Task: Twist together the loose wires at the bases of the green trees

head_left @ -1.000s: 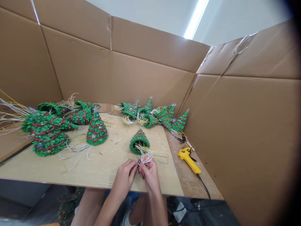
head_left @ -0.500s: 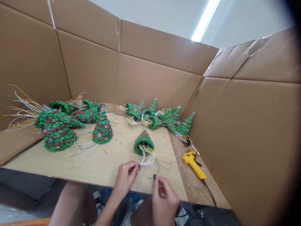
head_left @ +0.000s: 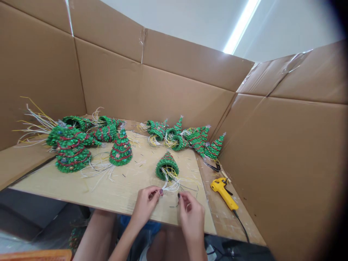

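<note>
A small green Christmas tree point(head_left: 168, 162) lies on its side in front of me, its hollow base facing my hands. White and yellow wires point(head_left: 172, 186) spill out of that base. My left hand point(head_left: 149, 203) is closed in a pinch on the gathered ends of the white wires. Just to the right, my right hand point(head_left: 190, 208) is also pinched, at a thin grey wire by the bundle; its fingertips partly hide the wire. A gap separates the two hands.
A yellow glue gun point(head_left: 225, 193) lies at the right, its cord running off the edge. More decorated trees stand upright point(head_left: 121, 149) or lie at the left and back. Dark pliers point(head_left: 213, 166) rest near the right wall. Cardboard walls point(head_left: 187, 81) enclose the board, which has wire scraps.
My right hand has moved up and slightly left, nearer the tree's wires. My left hand keeps its pinch on the white wires. The view has shifted slightly.
</note>
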A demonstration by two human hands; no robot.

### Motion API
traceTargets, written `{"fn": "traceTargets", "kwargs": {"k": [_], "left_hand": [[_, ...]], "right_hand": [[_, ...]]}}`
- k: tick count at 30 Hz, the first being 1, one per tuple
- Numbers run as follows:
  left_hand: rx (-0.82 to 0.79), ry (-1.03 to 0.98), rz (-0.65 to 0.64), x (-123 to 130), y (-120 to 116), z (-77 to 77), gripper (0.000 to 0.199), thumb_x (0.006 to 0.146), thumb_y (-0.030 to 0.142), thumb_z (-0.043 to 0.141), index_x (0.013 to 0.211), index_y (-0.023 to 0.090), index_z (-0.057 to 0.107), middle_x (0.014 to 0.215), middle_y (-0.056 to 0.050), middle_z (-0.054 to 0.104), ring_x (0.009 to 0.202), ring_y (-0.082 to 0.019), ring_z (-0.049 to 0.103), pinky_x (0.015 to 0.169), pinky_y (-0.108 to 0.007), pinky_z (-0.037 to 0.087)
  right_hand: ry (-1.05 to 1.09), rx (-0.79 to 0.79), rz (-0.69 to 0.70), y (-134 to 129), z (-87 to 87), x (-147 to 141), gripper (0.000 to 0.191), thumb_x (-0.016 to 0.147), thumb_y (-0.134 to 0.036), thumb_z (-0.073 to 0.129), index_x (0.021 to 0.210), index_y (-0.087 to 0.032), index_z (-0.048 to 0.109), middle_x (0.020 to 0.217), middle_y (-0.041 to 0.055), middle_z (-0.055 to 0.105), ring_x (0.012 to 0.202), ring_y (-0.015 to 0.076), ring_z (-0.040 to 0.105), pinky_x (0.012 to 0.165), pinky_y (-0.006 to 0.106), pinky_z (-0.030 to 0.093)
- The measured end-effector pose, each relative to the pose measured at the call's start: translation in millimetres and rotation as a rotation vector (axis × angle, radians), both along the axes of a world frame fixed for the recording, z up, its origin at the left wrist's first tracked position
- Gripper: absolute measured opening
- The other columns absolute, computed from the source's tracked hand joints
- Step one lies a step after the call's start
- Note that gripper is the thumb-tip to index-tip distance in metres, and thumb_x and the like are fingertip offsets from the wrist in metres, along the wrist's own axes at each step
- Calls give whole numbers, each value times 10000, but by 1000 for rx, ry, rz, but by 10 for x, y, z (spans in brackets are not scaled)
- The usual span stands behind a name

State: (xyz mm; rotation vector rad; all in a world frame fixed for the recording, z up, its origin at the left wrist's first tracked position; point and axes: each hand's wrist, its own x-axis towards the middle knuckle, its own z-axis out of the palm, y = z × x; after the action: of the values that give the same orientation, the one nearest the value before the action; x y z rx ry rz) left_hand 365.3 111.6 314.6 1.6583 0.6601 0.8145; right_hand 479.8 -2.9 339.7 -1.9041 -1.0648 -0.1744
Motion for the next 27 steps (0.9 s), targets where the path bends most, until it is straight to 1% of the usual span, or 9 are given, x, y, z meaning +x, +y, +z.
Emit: {"fn": "traceTargets", "kwargs": {"k": [2, 5, 11, 14, 16, 18, 20, 23, 27], "left_hand": [[-20, -2, 3, 6, 3, -10, 318, 818, 379, 519, 773, 117, 693, 715, -72, 678, 620, -161, 572, 573, -220, 409], [-34, 5, 3, 15, 12, -27, 330, 816, 392, 518, 789, 112, 691, 705, -68, 668, 604, -155, 559, 563, -220, 401], [-34, 18, -3, 25, 28, -41, 336, 811, 398, 517, 778, 107, 683, 669, -59, 642, 581, -148, 540, 547, -220, 379], [-25, 26, -11, 22, 29, -47, 345, 819, 398, 506, 794, 107, 689, 677, -62, 643, 591, -151, 539, 558, -224, 382], [-17, 34, -14, 19, 28, -49, 350, 823, 398, 498, 794, 108, 691, 684, -68, 648, 594, -152, 537, 563, -228, 383], [-13, 40, -11, 15, 24, -42, 351, 824, 399, 494, 784, 110, 688, 690, -72, 654, 588, -152, 532, 562, -230, 382], [-11, 39, -10, 10, 18, -25, 349, 824, 400, 492, 774, 114, 685, 687, -71, 655, 580, -150, 529, 559, -231, 379], [-6, 27, -6, 4, 8, 6, 337, 822, 393, 498, 758, 119, 684, 653, -59, 640, 571, -149, 525, 549, -227, 374], [-11, 16, -1, 1, 4, 8, 327, 816, 388, 514, 750, 121, 692, 658, -58, 646, 571, -147, 531, 540, -221, 377]], "right_hand": [[26, -56, 5, -41, -19, -28, 226, 848, -287, 470, 770, -173, 649, 590, 21, 630, 503, 145, 566, 510, 233, 403], [10, -71, -105, -117, -18, 16, 242, 830, -319, 477, 785, -173, 665, 609, 36, 634, 529, 163, 569, 530, 249, 403], [-159, -53, -264, -221, 103, 228, 335, 859, -390, 434, 841, -181, 696, 763, 94, 652, 733, 237, 584, 717, 357, 420], [-356, -10, -340, -183, 237, 269, 353, 876, -417, 427, 906, -189, 694, 941, 123, 649, 934, 293, 535, 847, 448, 362], [-473, 27, -372, -124, 321, 283, 330, 868, -413, 460, 931, -190, 694, 1096, 140, 602, 1046, 316, 463, 893, 471, 327], [-535, 45, -344, -57, 367, 301, 285, 860, -392, 494, 919, -199, 695, 1120, 130, 585, 1052, 308, 438, 895, 463, 322], [-545, 31, -254, -3, 368, 321, 229, 866, -350, 508, 883, -208, 687, 1009, 98, 625, 974, 275, 468, 882, 448, 324], [-511, 14, -126, 31, 320, 331, 172, 873, -286, 520, 828, -201, 663, 860, 59, 653, 868, 233, 503, 863, 423, 340], [-428, 39, 26, 14, 273, 287, 134, 864, -220, 522, 818, -184, 643, 839, 59, 645, 838, 203, 527, 783, 347, 408]]}}
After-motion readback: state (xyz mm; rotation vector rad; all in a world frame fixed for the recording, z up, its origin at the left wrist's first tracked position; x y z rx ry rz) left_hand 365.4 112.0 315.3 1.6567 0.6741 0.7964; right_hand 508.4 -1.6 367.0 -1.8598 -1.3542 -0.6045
